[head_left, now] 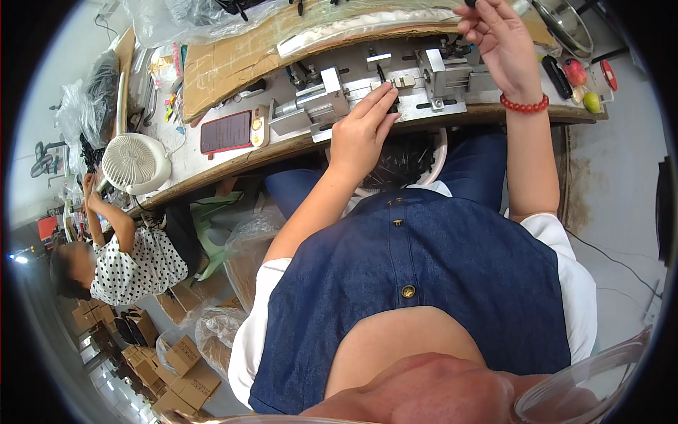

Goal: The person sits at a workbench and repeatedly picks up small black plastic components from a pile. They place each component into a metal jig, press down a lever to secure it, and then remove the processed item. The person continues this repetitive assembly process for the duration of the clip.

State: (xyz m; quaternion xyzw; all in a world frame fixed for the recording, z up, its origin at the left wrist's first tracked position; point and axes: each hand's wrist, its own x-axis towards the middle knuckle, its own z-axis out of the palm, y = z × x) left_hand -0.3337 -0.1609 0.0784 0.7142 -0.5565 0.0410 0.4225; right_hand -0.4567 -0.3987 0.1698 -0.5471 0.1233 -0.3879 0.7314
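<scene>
My left hand rests at the middle of a metal clamping fixture, its fingers close together and closed on a small narrow black part. Part of that piece is hidden under the fingertips. A small metal block sits just right of these fingers. My right hand is raised over the far right of the bench, with a red bead bracelet on its wrist. Its thumb and finger pinch a small dark piece, cut off by the upper edge, so its kind is unclear.
Left of the fixture lie a phone and a white fan. Cardboard and a white strip lie behind. At right are a black object and a metal bowl. Another person works at left.
</scene>
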